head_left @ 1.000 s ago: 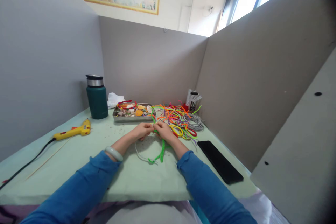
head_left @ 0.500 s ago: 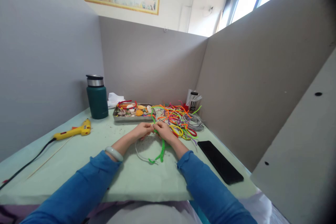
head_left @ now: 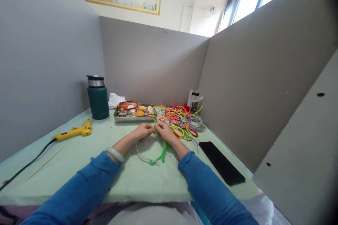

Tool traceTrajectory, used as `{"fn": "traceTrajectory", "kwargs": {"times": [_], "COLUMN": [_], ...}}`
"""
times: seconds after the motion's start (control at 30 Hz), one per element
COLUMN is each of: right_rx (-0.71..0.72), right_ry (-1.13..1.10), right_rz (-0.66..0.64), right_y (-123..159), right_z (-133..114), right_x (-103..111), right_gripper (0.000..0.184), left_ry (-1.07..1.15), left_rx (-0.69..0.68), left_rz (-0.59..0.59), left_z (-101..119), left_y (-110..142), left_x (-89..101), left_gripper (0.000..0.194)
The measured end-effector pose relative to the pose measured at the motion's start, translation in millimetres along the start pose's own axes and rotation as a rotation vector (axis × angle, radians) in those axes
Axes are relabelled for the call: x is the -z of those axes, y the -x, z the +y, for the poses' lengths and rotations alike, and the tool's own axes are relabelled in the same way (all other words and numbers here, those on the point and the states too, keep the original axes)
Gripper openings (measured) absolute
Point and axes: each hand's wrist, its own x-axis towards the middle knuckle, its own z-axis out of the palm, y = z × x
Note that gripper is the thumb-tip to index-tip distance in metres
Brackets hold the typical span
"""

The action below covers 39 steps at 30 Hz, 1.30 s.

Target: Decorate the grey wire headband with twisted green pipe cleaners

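Observation:
My left hand (head_left: 144,131), fingers closed in a pinch, grips a thin grey wire ring (head_left: 139,154) at its far side. My right hand (head_left: 164,131) is pinched shut on a green pipe cleaner (head_left: 163,152), fingertips touching or almost touching those of the left. One end of the pipe cleaner sticks up beyond the fingers; the rest hangs down and wraps the ring's right side, with a short piece curling near the bottom. The exact spot between the fingertips is hidden.
Behind the hands stand a metal tray (head_left: 132,120) of shells and a heap of coloured pipe cleaners (head_left: 175,116) beside coiled grey wire (head_left: 196,123). A green bottle (head_left: 98,100), a yellow glue gun (head_left: 75,133) with cord and a thin stick (head_left: 50,157) lie left; a black phone (head_left: 221,163) right.

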Motion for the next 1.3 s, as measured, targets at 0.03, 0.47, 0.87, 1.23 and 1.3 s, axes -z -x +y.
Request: {"fn": "traceTrajectory", "kwargs": {"times": [0.03, 0.47, 0.87, 1.23, 1.3], "right_rx": [0.002, -0.017, -0.013, -0.017, -0.017], "right_ry": [-0.001, -0.002, -0.008, 0.019, 0.027], "right_rz": [0.0, -0.003, -0.012, -0.016, -0.017], "right_y": [0, 0, -1, 0, 1], "right_z": [0, 0, 4, -1, -2], "right_x": [0, -1, -2, 0, 0], "right_gripper": [0.026, 0.027, 0.027, 0.027, 0.026], "left_ry": [0.001, -0.015, -0.017, -0.069, -0.093], "left_rx": [-0.002, -0.019, -0.019, -0.022, -0.023], "left_rz": [-0.003, -0.028, -0.027, -0.022, -0.024], "left_z": [0, -5, -3, 5, 5], "left_y": [0, -4, -1, 3, 3], "left_x": [0.0, 1.1, 0.5, -1.0, -0.9], "left_gripper": [0.03, 0.024, 0.022, 0.027, 0.027]}}
